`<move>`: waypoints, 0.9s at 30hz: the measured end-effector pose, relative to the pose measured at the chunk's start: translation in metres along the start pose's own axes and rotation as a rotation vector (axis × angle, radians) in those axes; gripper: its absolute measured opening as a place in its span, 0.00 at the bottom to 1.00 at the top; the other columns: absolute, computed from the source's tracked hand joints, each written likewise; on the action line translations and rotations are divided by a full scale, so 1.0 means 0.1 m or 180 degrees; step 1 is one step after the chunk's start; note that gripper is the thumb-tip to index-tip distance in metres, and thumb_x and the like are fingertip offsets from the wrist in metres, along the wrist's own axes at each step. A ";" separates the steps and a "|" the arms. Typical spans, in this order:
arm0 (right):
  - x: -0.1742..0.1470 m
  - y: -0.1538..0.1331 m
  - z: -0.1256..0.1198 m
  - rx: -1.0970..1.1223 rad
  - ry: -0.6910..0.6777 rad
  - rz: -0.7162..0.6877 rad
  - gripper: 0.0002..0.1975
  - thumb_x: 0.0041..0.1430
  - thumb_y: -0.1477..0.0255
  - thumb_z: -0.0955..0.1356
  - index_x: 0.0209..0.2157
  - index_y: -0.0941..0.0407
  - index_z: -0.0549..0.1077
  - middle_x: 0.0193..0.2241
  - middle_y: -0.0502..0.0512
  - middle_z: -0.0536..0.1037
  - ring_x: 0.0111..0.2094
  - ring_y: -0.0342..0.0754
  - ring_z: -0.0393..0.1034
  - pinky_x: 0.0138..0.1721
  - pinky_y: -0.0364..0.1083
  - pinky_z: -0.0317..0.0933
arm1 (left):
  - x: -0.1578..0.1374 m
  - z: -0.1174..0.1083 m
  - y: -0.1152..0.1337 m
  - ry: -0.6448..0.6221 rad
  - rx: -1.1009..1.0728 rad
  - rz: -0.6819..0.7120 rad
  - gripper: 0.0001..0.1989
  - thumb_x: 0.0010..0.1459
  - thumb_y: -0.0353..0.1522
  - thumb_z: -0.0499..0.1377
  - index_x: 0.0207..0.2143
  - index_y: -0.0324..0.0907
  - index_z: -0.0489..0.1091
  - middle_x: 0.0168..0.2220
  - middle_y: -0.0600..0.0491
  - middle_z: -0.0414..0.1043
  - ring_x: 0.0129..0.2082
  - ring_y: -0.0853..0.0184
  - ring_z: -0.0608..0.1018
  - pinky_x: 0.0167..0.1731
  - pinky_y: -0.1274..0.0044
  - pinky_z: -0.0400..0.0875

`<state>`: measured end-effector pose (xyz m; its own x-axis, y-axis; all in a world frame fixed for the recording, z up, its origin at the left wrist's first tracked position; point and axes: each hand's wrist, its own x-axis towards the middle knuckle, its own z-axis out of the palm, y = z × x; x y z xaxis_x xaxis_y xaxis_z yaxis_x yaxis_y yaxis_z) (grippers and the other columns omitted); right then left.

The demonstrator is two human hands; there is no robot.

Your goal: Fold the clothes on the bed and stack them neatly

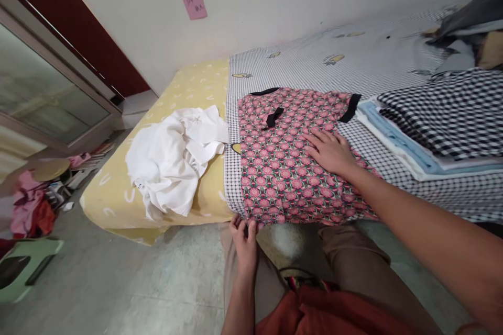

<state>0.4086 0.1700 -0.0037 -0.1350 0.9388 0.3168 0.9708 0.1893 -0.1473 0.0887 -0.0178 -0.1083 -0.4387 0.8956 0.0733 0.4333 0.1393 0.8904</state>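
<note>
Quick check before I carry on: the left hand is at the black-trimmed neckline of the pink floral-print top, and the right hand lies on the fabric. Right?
Not quite. The head view shows the left hand at the bottom hem, not the neckline; the right hand does lie on the pink floral-print top.

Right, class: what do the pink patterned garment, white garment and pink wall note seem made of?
Pink patterned garment: printed fabric, perhaps cotton, without visible shine.
White garment: soft, matt fabric, fibre unclear; it bunches in loose folds.
Pink wall note: likely paper, flat and dull, with dark writing.
</note>
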 end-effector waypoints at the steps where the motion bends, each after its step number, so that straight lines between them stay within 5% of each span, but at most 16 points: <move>1: 0.00 0.00 -0.01 0.0003 -0.0009 0.0011 0.29 0.71 0.55 0.55 0.66 0.48 0.65 0.69 0.58 0.63 0.67 0.61 0.57 0.65 0.65 0.48 | -0.01 -0.02 0.03 -0.0005 -0.0093 -0.0003 0.24 0.59 0.53 0.55 0.34 0.43 0.77 0.54 0.41 0.67 0.59 0.54 0.70 0.61 0.64 0.64; 9: 0.01 0.04 0.04 0.0032 0.0030 -0.0034 0.29 0.71 0.54 0.54 0.67 0.48 0.64 0.68 0.58 0.63 0.67 0.62 0.56 0.65 0.65 0.47 | -0.16 -0.13 0.30 -0.0634 -0.0800 -0.0313 0.26 0.60 0.56 0.53 0.33 0.43 0.75 0.34 0.48 0.79 0.37 0.60 0.77 0.42 0.70 0.73; 16: -0.10 0.05 0.01 0.0165 0.0194 -0.0076 0.27 0.71 0.57 0.56 0.67 0.45 0.64 0.67 0.57 0.66 0.66 0.62 0.58 0.64 0.67 0.48 | -0.25 -0.12 0.32 -0.0420 -0.1246 -0.0638 0.27 0.58 0.56 0.56 0.37 0.41 0.76 0.39 0.47 0.81 0.41 0.60 0.79 0.45 0.71 0.73; 23: -0.94 -0.16 -0.17 0.0146 0.0470 -0.0110 0.26 0.71 0.66 0.59 0.68 0.46 0.62 0.66 0.58 0.67 0.67 0.62 0.56 0.65 0.66 0.47 | -0.23 -0.13 0.31 -0.0663 -0.1516 -0.1094 0.29 0.57 0.56 0.58 0.44 0.41 0.77 0.49 0.44 0.81 0.52 0.54 0.79 0.57 0.63 0.71; 27: -1.63 -0.15 -0.11 0.0902 0.0655 0.0164 0.24 0.68 0.62 0.63 0.64 0.46 0.68 0.67 0.56 0.65 0.69 0.62 0.53 0.67 0.67 0.44 | -0.16 -0.10 0.13 -0.0646 -0.1325 -0.1212 0.31 0.56 0.57 0.58 0.46 0.42 0.77 0.51 0.44 0.81 0.56 0.52 0.77 0.61 0.60 0.67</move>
<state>0.4187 0.0111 -0.0432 -0.0164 0.8770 0.4802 0.8778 0.2426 -0.4131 0.0935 -0.0343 -0.0939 -0.3256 0.8837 -0.3362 -0.0876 0.3259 0.9414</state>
